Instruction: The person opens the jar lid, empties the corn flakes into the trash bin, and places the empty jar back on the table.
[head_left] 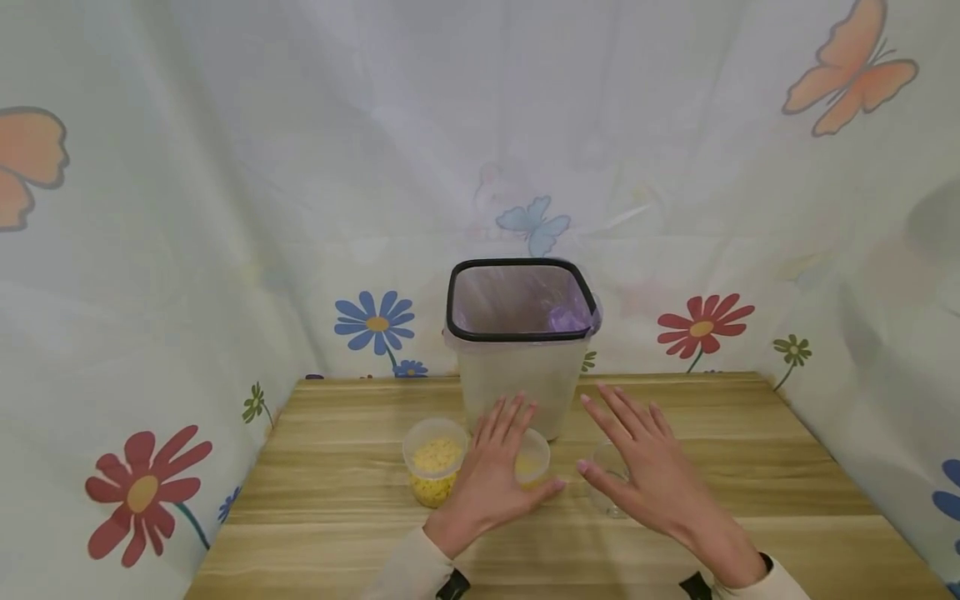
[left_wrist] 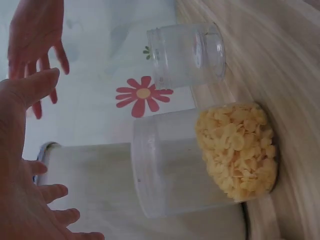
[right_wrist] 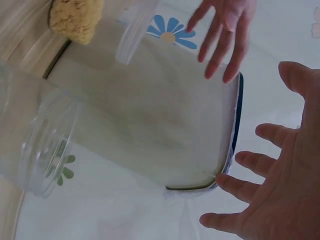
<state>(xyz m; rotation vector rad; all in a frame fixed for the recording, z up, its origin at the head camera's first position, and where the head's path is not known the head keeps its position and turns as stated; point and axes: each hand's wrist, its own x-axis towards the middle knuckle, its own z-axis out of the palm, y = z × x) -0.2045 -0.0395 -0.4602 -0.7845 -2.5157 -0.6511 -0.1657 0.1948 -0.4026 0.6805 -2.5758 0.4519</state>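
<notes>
My left hand (head_left: 491, 479) hovers with straight, spread fingers over the tubs, holding nothing. To its right, my right hand (head_left: 652, 475) is likewise spread above the clear jar (left_wrist: 182, 57), also with nothing in it. A clear tub of yellow pieces (head_left: 433, 490) stands left of the left hand. Another clear tub (head_left: 534, 458), partly behind that hand, holds pale yellow flakes (left_wrist: 237, 150) in its lower part. The jar, partly hidden by the right hand in the head view, looks see-through with no contents visible. All three containers stand upright.
A pale waste bin (head_left: 517, 375) with a black rim and a purple-tinted liner stands at the back, behind the tubs. The wood-grain table (head_left: 345, 467) meets a hanging cloth (head_left: 360, 167) printed with flowers and butterflies at its back and sides.
</notes>
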